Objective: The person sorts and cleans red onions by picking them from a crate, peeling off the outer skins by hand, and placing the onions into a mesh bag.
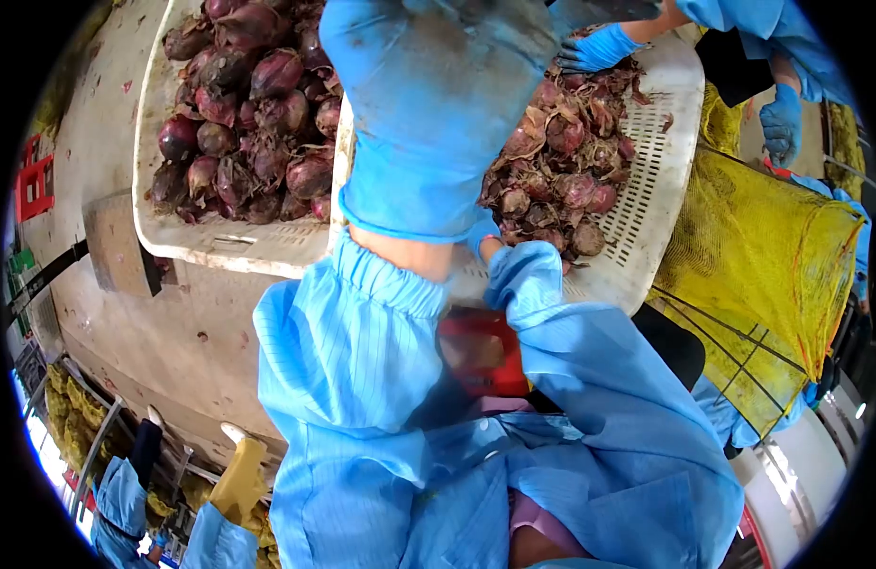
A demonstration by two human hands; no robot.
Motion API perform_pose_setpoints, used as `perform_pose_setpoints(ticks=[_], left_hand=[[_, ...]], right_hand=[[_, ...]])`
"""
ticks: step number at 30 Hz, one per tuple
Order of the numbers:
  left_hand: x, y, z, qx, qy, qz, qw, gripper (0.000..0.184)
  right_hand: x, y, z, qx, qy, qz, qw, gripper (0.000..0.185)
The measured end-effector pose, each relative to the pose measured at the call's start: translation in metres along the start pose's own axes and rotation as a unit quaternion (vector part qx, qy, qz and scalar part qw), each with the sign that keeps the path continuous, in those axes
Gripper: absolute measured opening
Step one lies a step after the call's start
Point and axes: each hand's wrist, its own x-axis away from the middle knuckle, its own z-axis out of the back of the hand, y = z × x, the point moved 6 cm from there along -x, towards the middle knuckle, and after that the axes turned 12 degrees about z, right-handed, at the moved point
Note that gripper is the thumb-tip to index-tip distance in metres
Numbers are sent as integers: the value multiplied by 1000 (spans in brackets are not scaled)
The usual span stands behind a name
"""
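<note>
My left hand [428,104], in a stained blue glove, is raised close to the camera between two crates. Its fingers cannot be made out at the top edge. Behind it, my right hand [483,230] shows only a bit of blue glove beside the onions, its fingers hidden. Large dark-red onions [267,104] lie in the left white crate [234,248]. Smaller onions with loose, dry skins [561,180] fill part of the right white crate [661,142].
A co-worker's gloved hand [599,47] touches the right crate's onions; another gloved hand [782,123] hangs nearby. Yellow mesh [751,256] covers a frame at right. A red container [481,349] sits below the crates. People's legs and sleeves show at lower left.
</note>
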Motion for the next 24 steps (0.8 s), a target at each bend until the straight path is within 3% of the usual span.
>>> perform_pose_setpoints(ticks=[2, 3, 8, 11, 13, 15, 18, 19, 22, 24], left_hand=[[-2, -3, 4, -45, 18, 0, 999, 65], [-2, -4, 5, -67, 28, 1, 997, 65], [-3, -18, 7, -40, 44, 13, 998, 64], [-3, -24, 9, -16, 62, 12, 998, 63], [-4, -26, 11, 0, 73, 16, 997, 62], [-4, -28, 10, -8, 77, 20, 997, 62], [-6, -29, 9, -44, 74, 19, 996, 61], [-7, -29, 13, -45, 75, 20, 996, 61], [-6, -29, 16, -27, 89, 22, 995, 61], [-5, -30, 16, -56, 122, 14, 991, 61]], right_hand=[[2, -2, 5, -17, -29, -44, 998, 79], [12, 0, 7, -62, 5, -83, 995, 81], [-21, 29, -26, -109, -40, -32, 993, 75], [-17, 23, -21, -248, -44, 55, 966, 58], [-5, 22, -16, -372, -92, 51, 922, 46], [23, 15, 2, -489, -189, -33, 851, 35], [87, -48, 74, -630, -220, 117, 735, 42], [94, -55, 76, -687, -207, 150, 681, 54], [101, -54, 77, -730, -200, 116, 643, 63], [82, -53, 64, -556, -130, 207, 794, 62]])
